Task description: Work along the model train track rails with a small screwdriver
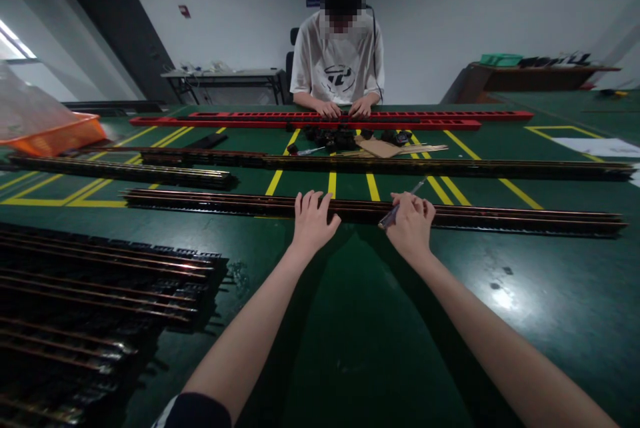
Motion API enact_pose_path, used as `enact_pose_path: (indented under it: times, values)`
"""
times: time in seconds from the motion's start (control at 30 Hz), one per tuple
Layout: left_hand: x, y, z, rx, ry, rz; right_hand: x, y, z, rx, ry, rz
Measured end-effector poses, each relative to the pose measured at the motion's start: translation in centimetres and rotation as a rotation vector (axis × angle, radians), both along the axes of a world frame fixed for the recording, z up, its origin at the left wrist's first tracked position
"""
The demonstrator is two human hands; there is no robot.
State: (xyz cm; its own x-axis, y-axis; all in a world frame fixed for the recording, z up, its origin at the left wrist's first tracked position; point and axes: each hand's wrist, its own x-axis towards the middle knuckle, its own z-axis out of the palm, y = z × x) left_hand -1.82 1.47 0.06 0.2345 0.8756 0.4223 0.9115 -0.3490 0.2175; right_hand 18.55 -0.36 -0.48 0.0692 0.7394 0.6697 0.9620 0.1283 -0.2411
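A long black rail with copper-coloured strips (225, 203) lies crosswise on the green table in front of me. My left hand (313, 220) rests on its middle, fingers spread over the far edge and thumb apart. To the right, my right hand (413, 223) is closed around a screwdriver (389, 218) with a see-through handle. Its thin shaft points up and away to the right, and part of the handle is hidden by the fingers. The right hand is over the same rail; whether it touches the rail I cannot tell.
More black rails lie beyond (475, 167) and stacked at left (100, 268). Across the table (550, 295), a person (340, 61) has both hands at red rails (430, 125). Small black parts, another screwdriver (311, 151) and cardboard (383, 147) lie between us. An orange basket (60, 137) stands far left.
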Motion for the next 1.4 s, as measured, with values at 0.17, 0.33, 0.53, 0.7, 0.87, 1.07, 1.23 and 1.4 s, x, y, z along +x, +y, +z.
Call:
enact_pose_path:
  times: [0.17,0.33,0.53,0.7,0.87,1.07,1.23,1.4]
  values:
    - [0.0,0.0,-0.1,0.011,0.006,0.001,0.5,0.2,-0.4,0.021,0.123,-0.113]
    - [0.0,0.0,-0.1,0.002,0.008,0.004,1.4,0.2,-0.7,0.047,0.113,-0.043]
    - [0.0,0.1,-0.4,0.041,0.005,0.007,1.2,0.2,-0.7,0.006,0.023,0.137]
    - [0.1,0.1,-0.4,0.024,0.004,0.007,1.0,0.2,-0.4,-0.041,0.017,0.053]
    - [0.0,-0.1,0.0,0.010,0.001,0.011,0.3,0.0,-0.1,-0.024,0.001,-0.021]
    - [0.1,-0.1,0.0,0.006,-0.005,0.008,0.5,-0.2,-0.2,0.052,-0.039,-0.126]
    - [0.1,-0.1,0.1,0.001,-0.002,-0.002,0.8,-0.2,-0.4,0.058,-0.087,0.022]
    - [0.2,-0.2,0.2,-0.010,-0.016,-0.006,0.9,-0.1,-0.5,-0.008,-0.093,0.103]
